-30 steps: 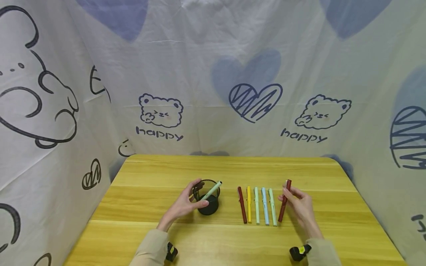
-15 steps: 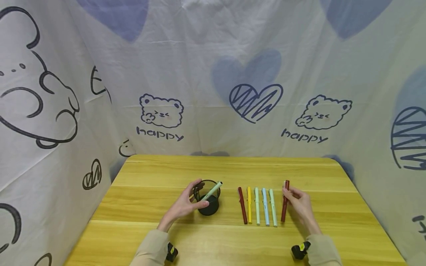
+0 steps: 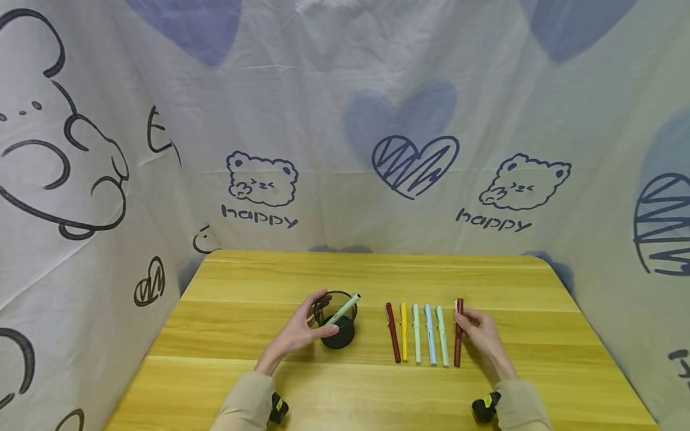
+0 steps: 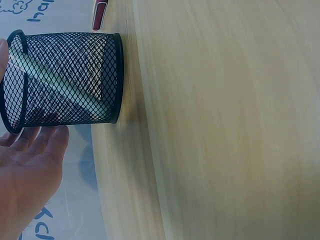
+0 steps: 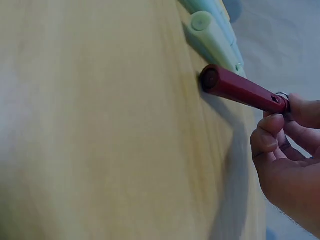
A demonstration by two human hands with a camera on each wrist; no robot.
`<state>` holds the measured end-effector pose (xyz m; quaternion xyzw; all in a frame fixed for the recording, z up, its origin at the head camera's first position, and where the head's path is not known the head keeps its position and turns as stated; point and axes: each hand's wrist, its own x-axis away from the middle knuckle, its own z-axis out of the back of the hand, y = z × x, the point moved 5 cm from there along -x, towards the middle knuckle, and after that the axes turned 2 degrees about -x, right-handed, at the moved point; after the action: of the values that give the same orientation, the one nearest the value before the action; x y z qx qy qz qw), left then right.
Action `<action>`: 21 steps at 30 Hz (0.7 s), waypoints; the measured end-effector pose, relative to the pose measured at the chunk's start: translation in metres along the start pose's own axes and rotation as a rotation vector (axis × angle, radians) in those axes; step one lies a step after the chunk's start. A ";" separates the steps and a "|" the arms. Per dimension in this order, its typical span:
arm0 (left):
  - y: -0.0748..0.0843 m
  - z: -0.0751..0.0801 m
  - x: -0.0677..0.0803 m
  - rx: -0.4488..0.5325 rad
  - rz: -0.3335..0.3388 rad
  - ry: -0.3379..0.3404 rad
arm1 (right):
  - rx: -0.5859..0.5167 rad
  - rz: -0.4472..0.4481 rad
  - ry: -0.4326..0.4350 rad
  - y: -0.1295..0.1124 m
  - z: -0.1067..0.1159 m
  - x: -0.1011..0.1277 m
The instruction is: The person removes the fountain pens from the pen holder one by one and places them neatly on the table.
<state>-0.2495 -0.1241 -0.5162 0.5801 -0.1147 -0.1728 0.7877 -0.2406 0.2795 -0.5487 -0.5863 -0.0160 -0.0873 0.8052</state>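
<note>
A black mesh pen holder (image 3: 338, 336) stands on the table with a light green pen (image 3: 345, 308) leaning inside it. My left hand (image 3: 297, 331) holds the holder, thumb on the near side and fingers round the far side. On the right, thumb and fingertips of my right hand (image 3: 487, 340) pinch a dark red pen (image 3: 457, 344) near its clip end. Its other end points toward me, low over the wood in the right wrist view. Left of it lies a row of pens: dark red (image 3: 393, 336), yellow (image 3: 403, 335), light green (image 3: 417, 338), light blue (image 3: 429, 336) and another light green (image 3: 442, 340).
The wood-grain table (image 3: 372, 395) ends at a printed cloth (image 3: 334, 197) behind it and at both sides. Each wrist wears a small black camera, such as the right one (image 3: 485, 408).
My right hand has moved slightly left with the dark red pen, which has turned from slanted to nearly parallel with the row. My left hand and the holder stay put.
</note>
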 end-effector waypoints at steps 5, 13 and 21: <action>0.000 0.000 0.000 -0.002 -0.002 -0.004 | -0.006 0.007 0.007 0.004 -0.001 -0.002; 0.000 0.000 -0.001 -0.013 0.004 -0.002 | 0.049 -0.031 0.019 0.010 -0.003 -0.002; 0.000 0.000 -0.001 -0.015 -0.006 -0.004 | 0.122 -0.008 0.025 0.008 -0.005 0.000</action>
<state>-0.2500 -0.1237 -0.5161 0.5740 -0.1133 -0.1770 0.7914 -0.2393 0.2774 -0.5582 -0.5350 -0.0137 -0.0969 0.8391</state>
